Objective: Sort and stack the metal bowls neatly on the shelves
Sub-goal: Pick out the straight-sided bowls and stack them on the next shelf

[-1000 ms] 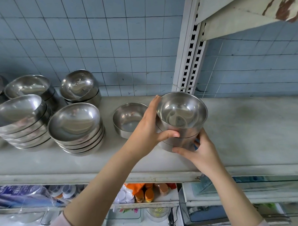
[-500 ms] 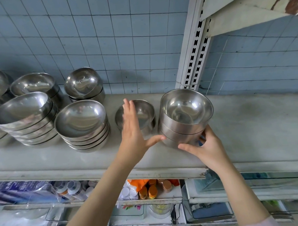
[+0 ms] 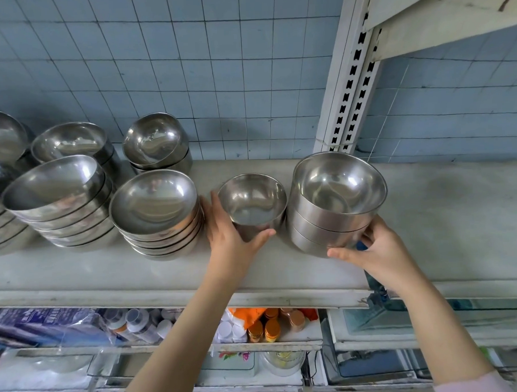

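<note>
A stack of three deep metal bowls (image 3: pixel 337 201) stands on the pale shelf (image 3: pixel 447 217), right of centre. My right hand (image 3: pixel 375 250) grips its lower front edge. To its left sits a single small metal bowl (image 3: pixel 251 200), and my left hand (image 3: pixel 232 235) wraps around its near left side, thumb under the front. Further left stand a stack of several shallow bowls (image 3: pixel 154 209), a bigger tilted stack (image 3: pixel 56 198) and two stacks at the back (image 3: pixel 155 142) (image 3: pixel 71 143).
A perforated white upright (image 3: pixel 350 82) rises behind the three-bowl stack, with an upper shelf (image 3: pixel 450 12) at top right. More bowls (image 3: pixel 0 139) crowd the far left. Below the shelf edge lie bottles, orange-lidded jars (image 3: pixel 266 329) and glass containers.
My left hand let go of the three-bowl stack, moved left and closed on the single small bowl. The stack settled onto the shelf in my right hand.
</note>
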A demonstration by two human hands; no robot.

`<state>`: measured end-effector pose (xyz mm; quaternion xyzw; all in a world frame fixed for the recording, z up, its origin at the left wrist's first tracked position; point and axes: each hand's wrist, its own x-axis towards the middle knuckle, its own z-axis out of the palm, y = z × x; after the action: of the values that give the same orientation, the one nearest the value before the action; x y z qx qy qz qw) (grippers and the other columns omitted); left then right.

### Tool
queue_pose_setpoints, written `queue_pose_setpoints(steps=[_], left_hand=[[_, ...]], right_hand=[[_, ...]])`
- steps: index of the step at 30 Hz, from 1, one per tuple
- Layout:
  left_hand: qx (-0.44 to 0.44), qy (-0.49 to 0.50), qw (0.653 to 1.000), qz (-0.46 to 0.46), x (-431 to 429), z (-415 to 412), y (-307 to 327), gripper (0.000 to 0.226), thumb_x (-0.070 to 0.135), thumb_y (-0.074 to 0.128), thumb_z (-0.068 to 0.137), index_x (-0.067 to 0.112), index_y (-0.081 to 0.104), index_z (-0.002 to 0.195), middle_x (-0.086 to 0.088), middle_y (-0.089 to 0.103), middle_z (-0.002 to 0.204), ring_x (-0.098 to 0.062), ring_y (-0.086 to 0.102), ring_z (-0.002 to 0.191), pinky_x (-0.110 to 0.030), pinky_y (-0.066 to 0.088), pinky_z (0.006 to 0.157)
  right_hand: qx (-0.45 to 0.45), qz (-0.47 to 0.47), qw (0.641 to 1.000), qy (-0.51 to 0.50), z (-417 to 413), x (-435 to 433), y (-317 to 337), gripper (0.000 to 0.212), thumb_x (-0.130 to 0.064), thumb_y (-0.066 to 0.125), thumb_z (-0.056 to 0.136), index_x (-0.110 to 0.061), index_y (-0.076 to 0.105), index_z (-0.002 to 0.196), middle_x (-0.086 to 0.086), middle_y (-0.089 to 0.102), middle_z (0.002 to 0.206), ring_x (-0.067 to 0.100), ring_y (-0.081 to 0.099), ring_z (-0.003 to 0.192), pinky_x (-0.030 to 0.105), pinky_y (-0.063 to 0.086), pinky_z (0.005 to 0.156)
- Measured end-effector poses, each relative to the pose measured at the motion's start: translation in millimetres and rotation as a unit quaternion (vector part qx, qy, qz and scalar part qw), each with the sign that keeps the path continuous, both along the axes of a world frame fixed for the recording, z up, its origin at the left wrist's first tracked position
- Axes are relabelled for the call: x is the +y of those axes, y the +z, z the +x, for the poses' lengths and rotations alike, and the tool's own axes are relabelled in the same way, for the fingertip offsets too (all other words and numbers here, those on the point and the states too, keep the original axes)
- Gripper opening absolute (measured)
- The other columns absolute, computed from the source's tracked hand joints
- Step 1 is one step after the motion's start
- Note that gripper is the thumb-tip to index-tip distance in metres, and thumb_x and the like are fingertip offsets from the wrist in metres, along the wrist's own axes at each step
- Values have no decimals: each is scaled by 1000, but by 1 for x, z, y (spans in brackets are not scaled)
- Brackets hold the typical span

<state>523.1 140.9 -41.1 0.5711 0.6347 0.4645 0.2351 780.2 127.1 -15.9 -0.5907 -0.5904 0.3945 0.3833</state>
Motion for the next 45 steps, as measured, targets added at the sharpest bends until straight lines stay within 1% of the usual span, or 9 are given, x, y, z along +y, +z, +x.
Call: queue_pose_setpoints(steps=[3, 9, 14, 17, 22, 25, 34, 39, 45], left_hand=[[-97, -20, 995, -16, 6, -2, 3, 128, 59, 84, 57, 48, -5, 148, -9, 31, 156, -22, 34, 142, -41, 28, 118], [-133, -9, 988, 81, 7, 6, 45, 127, 45, 79, 66, 13, -7, 154, -4, 9, 162, -11, 11, 149, -22, 13, 120], [-182, -92, 972, 119, 5, 6, 104, 136, 70, 76, 58, 20, -5, 154, 1, 25, 157, -6, 29, 143, -37, 26, 120], [-143, -174, 968, 108, 3, 13, 125, 132, 71, 76, 57, 23, 0, 153, 6, 30, 153, -4, 32, 142, -37, 28, 118], [-64, -268, 960, 56, 7, 35, 128, 118, 42, 78, 63, 15, 6, 152, 29, 30, 135, 28, 33, 120, 2, 28, 96], [-33, -266, 963, 30, 9, 34, 118, 117, 46, 77, 62, 21, 8, 153, 25, 31, 140, 18, 33, 125, 6, 22, 95], [25, -272, 962, -24, 17, 26, 119, 121, 57, 74, 58, 24, 7, 154, 19, 33, 142, 2, 32, 136, -6, 25, 104], [60, -284, 956, -38, 23, 15, 125, 135, 77, 72, 49, 23, 5, 154, 21, 34, 142, 10, 30, 130, -1, 24, 104], [171, -183, 966, -63, 17, -33, 165, 136, 65, 66, 55, 23, -17, 153, 0, 3, 164, -10, 7, 149, -18, 9, 113]], right_hand=[[8, -7, 1000, -3, 1, 1, 1, 58, -17, 93, 56, -29, 57, 100, -11, 70, 104, -10, 63, 99, 14, 47, 86], [9, -5, 1000, -3, 0, -1, 1, 60, -18, 94, 56, -29, 57, 103, -11, 68, 108, -9, 62, 100, 12, 45, 83], [21, 5, 1000, -2, -5, -1, 3, 71, -30, 95, 48, -36, 56, 107, -16, 67, 109, -8, 61, 103, 6, 48, 77], [30, 16, 999, -1, -13, 2, 2, 83, -41, 93, 40, -33, 56, 115, -16, 67, 111, -7, 61, 104, 6, 48, 76], [19, 41, 999, -2, -21, 7, -4, 102, -46, 94, 42, -24, 50, 132, -16, 65, 119, -5, 60, 107, 7, 47, 81], [15, 44, 999, -4, -20, 7, -6, 96, -54, 91, 40, -31, 53, 125, -17, 67, 115, 0, 62, 107, 22, 53, 88], [21, 63, 998, 6, -23, 8, -6, 96, -53, 90, 43, -33, 51, 128, -17, 67, 117, 3, 62, 109, 27, 53, 90], [20, 86, 996, 10, -30, 14, -5, 84, -46, 92, 47, -47, 48, 119, -21, 66, 112, 0, 62, 105, 25, 53, 86], [38, 78, 996, 19, -59, 35, -9, 83, -36, 94, 53, -47, 48, 121, -27, 65, 112, -7, 61, 105, 19, 50, 85]])
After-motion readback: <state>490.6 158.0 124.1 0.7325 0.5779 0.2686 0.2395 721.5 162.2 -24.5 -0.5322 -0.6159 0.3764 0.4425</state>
